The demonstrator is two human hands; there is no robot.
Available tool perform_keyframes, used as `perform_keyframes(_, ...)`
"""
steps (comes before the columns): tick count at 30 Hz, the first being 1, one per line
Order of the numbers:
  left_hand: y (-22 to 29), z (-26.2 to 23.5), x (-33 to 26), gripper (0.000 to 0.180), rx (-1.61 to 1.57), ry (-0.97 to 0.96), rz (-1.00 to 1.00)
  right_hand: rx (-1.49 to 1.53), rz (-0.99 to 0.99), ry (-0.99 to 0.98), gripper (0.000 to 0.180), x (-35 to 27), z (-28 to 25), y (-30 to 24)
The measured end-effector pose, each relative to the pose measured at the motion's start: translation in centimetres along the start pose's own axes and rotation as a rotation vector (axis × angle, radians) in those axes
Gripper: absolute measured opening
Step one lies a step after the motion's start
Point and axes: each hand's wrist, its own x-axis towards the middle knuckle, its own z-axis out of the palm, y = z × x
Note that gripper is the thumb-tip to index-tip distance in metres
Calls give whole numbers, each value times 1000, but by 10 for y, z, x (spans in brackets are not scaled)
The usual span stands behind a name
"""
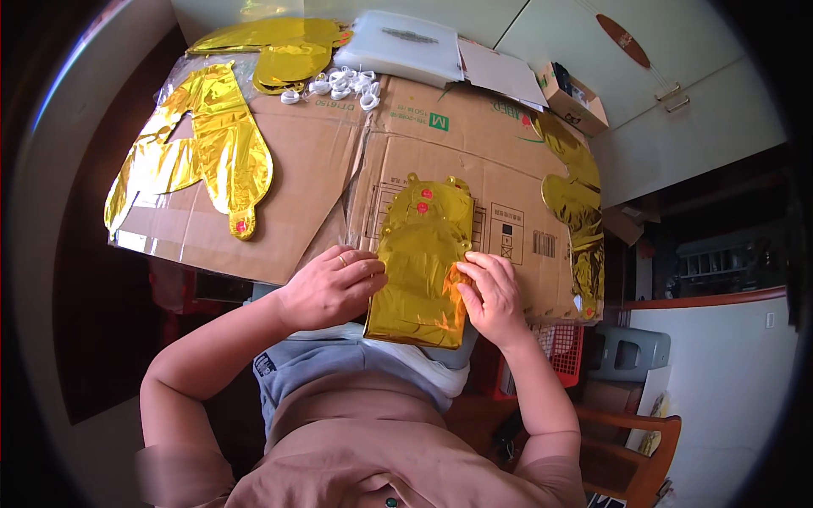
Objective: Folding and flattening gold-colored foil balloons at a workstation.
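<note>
A flat, folded gold foil balloon (415,271) lies in front of me, its lower end reaching past the cardboard's near edge over my lap. Two red spots and small tabs show at its far end. My left hand (334,286), a ring on one finger, has curled fingers closed at the balloon's left edge. On the opposite edge, the thumb and fingers of my right hand (491,292) pinch the foil, which is creased and shines orange there.
Flattened cardboard (313,186) covers the table. An uninflated letter-shaped foil balloon (229,140) lies left, another gold balloon (584,212) along the right edge. More gold foil (292,63), coiled white ribbons (343,85), a translucent plastic case (402,51) and a small box (572,97) sit behind.
</note>
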Motion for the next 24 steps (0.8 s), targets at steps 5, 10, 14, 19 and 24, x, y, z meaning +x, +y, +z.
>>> perform_keyframes(5,-6,1,9,45,10,20,3,8,15,30,32,5,3,4)
perform_keyframes(10,-10,0,12,47,32,-31,17,-4,-6,27,33,6,3,6)
perform_keyframes(14,-13,0,12,47,30,-23,44,30,14,43,35,2,1,7)
perform_keyframes(19,-13,1,11,46,38,-25,44,-12,-143,26,44,-12,-21,-2)
perform_keyframes(24,-15,-1,11,44,24,-28,45,-88,-140,-166,56,-28,-20,-6)
